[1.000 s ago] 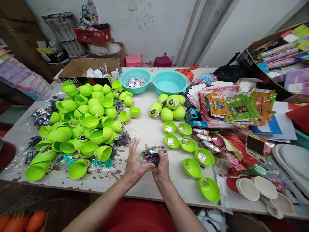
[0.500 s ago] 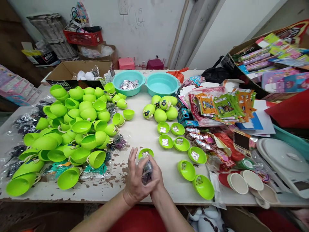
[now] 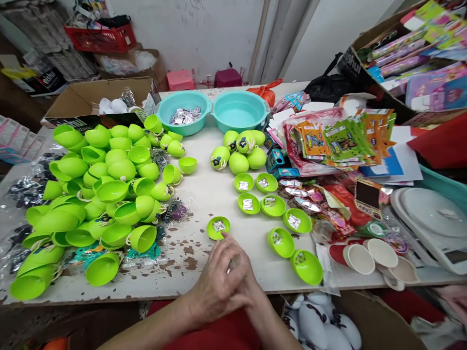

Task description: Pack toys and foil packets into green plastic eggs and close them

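Observation:
My left hand and my right hand are closed together near the table's front edge. Pressed between them is a small clear plastic packet; only a shiny sliver shows, and its contents are hidden. Just beyond my fingertips, a green plastic egg half lies open side up with a silvery sachet in it. More green egg halves with small sachets inside sit in a loose group to the right. Behind these is a cluster of closed green eggs, some with cords and dark decorations.
A large heap of green egg halves covers the left side, with bagged dark pieces around it. Two turquoise basins stand at the back, one holding silvery sachets. Snack packets, paper cups and a white scale crowd the right.
My hands have closed more tightly around the packet and drawn slightly down, toward me. The packet, plain to see before, is now mostly covered. The camera view has tilted a little downward.

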Motion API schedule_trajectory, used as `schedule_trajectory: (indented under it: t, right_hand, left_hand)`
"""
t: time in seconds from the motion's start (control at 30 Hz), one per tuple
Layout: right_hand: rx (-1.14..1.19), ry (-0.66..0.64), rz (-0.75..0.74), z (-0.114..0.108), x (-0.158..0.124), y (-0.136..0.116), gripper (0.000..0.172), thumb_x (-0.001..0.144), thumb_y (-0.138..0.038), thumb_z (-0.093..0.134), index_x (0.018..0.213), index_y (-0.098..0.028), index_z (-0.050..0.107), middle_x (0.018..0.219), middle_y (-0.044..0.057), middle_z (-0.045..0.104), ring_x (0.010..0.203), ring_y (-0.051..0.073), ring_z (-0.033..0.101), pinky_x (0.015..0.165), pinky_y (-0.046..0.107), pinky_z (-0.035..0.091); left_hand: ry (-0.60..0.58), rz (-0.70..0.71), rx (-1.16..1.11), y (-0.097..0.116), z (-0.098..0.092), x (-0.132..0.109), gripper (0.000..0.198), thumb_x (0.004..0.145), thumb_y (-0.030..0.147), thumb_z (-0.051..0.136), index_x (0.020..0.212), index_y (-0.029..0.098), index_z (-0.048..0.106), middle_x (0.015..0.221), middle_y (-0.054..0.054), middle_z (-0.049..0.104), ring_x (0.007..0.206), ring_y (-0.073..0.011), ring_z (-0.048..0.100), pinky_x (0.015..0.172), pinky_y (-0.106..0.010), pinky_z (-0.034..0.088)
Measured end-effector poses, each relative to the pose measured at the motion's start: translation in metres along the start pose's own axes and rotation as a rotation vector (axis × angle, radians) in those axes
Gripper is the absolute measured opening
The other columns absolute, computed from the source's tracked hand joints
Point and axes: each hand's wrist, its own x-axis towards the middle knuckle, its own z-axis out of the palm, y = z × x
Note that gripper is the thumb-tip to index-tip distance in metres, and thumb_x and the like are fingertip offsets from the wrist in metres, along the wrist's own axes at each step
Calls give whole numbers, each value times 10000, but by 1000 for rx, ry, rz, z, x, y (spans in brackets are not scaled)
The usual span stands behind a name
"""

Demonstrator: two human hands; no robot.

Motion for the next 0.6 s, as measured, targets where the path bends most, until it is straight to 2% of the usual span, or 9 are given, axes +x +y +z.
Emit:
schedule_trajectory:
  t: [0.07,0.1,0.17,0.2,0.27,0.37,0.43,0.5,0.6]
  right_hand:
    - [20,70,58,-9,3,-5,506,908,-598,494,1197,-199,610,1087,96,678,1015,249,649,911,426,522]
    - [8,140,51,-14,5,-7,557,904,-626,454,1257,-213,577,1135,102,662,1053,263,637,923,437,515]
    - [-137,283,-69,-28,12,-5,603,882,-601,475,1373,-251,470,1316,107,561,1183,285,567,982,468,474]
    - [-262,313,-152,-34,18,-1,643,842,-545,551,1407,-266,422,1398,105,488,1245,294,517,1016,481,446]
    - [-525,242,-288,-42,34,10,822,710,-374,691,1446,-261,343,1487,115,364,1339,310,411,1081,499,382]
    - [-716,94,-344,-41,61,26,937,588,-235,721,1436,-203,325,1456,155,369,1372,329,353,1132,510,317]
    - [-734,75,-327,-33,72,25,919,550,-209,742,1390,-181,369,1374,160,445,1311,333,423,1115,501,343]
    - [-681,10,-254,-25,73,12,938,504,-186,784,1353,-196,387,1276,128,521,1178,313,534,1032,480,436]
    - [-505,-243,-121,-18,61,-21,898,456,-178,847,1264,-234,459,1203,60,574,1086,277,586,931,426,503]
  left_hand:
    - [35,17,-27,-12,3,5,175,847,167,595,1022,182,592,945,-103,624,978,-247,588,866,-430,515]
    - [81,-28,-45,-23,4,8,147,856,127,567,989,188,586,866,-71,612,886,-207,586,807,-367,517]
    - [160,-207,-77,-51,11,16,135,874,143,555,999,189,573,827,-48,601,789,-174,563,732,-312,491]
    - [167,-294,-103,-67,16,19,130,874,178,569,1004,190,573,833,-46,605,780,-173,557,732,-314,479]
    - [134,-394,-170,-97,31,23,104,852,251,599,938,191,590,820,-41,608,773,-178,550,774,-340,465]
    - [81,-430,-246,-122,54,22,158,818,326,621,751,195,564,733,-23,579,750,-183,529,776,-351,455]
    - [81,-471,-274,-123,57,21,225,836,345,601,689,193,523,688,-12,551,713,-170,516,710,-318,456]
    - [57,-495,-317,-113,48,25,270,879,344,551,663,191,502,646,4,529,656,-145,515,648,-279,458]
    - [-28,-432,-465,-91,21,42,260,908,328,524,694,181,546,681,-3,584,661,-129,571,667,-257,494]
